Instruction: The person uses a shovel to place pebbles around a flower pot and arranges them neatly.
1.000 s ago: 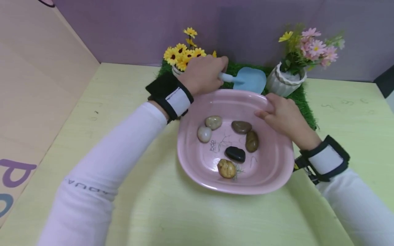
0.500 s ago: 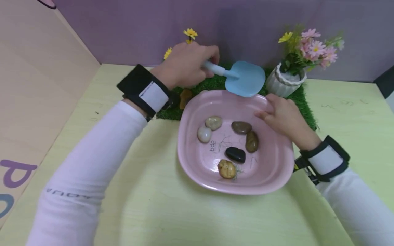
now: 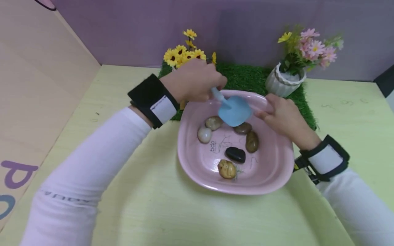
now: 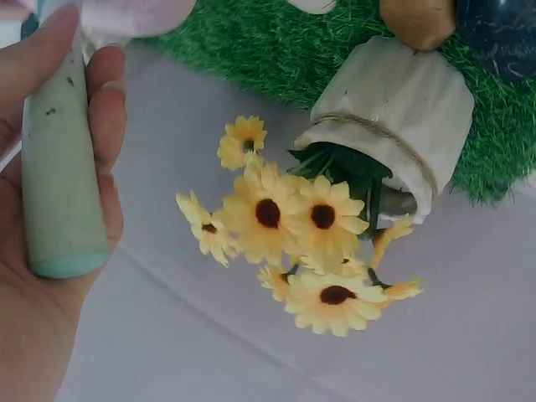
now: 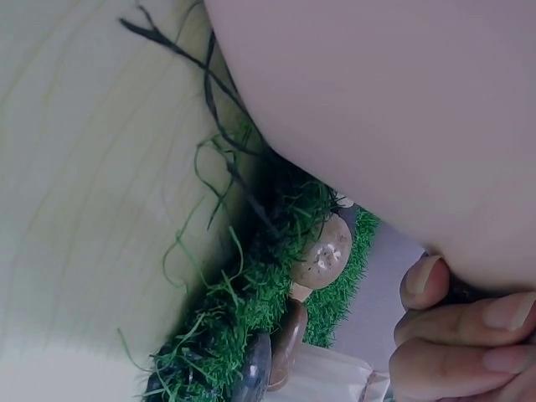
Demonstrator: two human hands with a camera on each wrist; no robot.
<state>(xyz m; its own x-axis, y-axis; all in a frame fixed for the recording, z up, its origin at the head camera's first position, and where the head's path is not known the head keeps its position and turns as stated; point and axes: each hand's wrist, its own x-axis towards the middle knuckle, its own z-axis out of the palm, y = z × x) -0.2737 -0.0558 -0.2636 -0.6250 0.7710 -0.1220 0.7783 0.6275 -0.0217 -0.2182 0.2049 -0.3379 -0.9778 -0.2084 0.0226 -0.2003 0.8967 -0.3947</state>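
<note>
A pink bowl (image 3: 278, 171) sits on the yellow-green table with several pebbles (image 3: 235, 154) inside. My left hand (image 3: 194, 82) grips the handle (image 4: 57, 193) of a small light-blue shovel (image 3: 234, 111), whose blade dips into the bowl over the far pebbles. My right hand (image 3: 281, 114) holds the bowl's far right rim, thumb on the inside. In the right wrist view the fingers (image 5: 456, 347) curl under the bowl's pink underside (image 5: 402, 109).
A green turf mat (image 3: 246, 77) lies behind the bowl. On it stand a pot of yellow flowers (image 3: 184, 56) at left and a white pot of pink flowers (image 3: 284, 82) at right. More pebbles (image 5: 322, 251) lie on the turf. Walls close the back and left.
My left hand swung the shovel up off the turf, then down toward me, so the blade now sits inside the bowl. The right hand and bowl have stayed put.
</note>
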